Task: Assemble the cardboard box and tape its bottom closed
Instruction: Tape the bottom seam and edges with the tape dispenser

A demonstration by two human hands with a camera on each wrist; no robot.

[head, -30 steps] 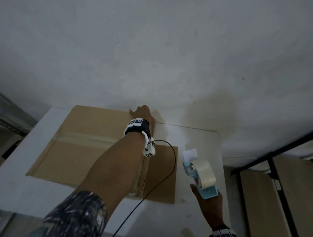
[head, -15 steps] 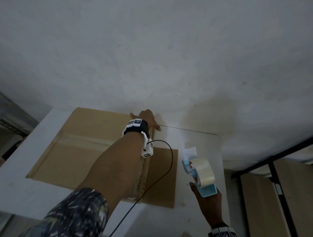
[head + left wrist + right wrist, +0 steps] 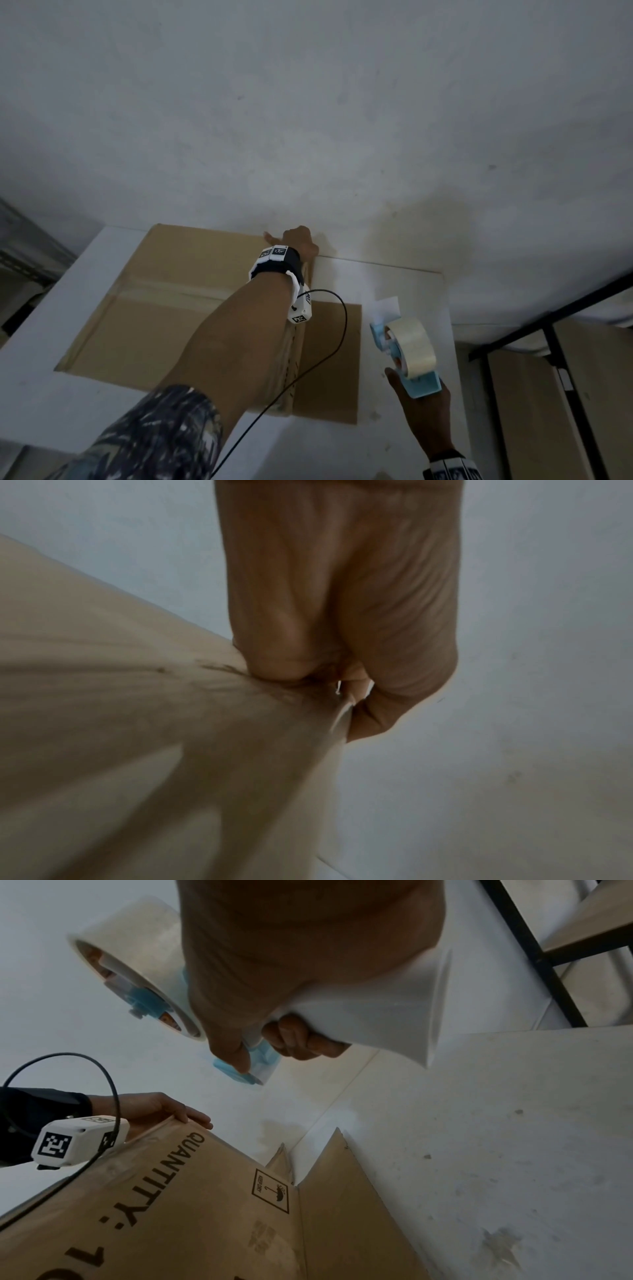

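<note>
Head view: the cardboard box [image 3: 164,308] stands on the white bench [image 3: 404,294], taped seam running left-right. The left hand [image 3: 299,241] grips its far right top corner. To its right, apart, the right hand [image 3: 423,407] clasps the tape dispenser [image 3: 407,353]. Only the right wrist view shows the printed side panel.

Cardboard box [image 3: 192,1210] side: "QUANTITY:", "KEEP DRY" umbrella sign.

A plain packing room: bare white wall [image 3: 308,120], black metal shelving [image 3: 561,329].
</note>
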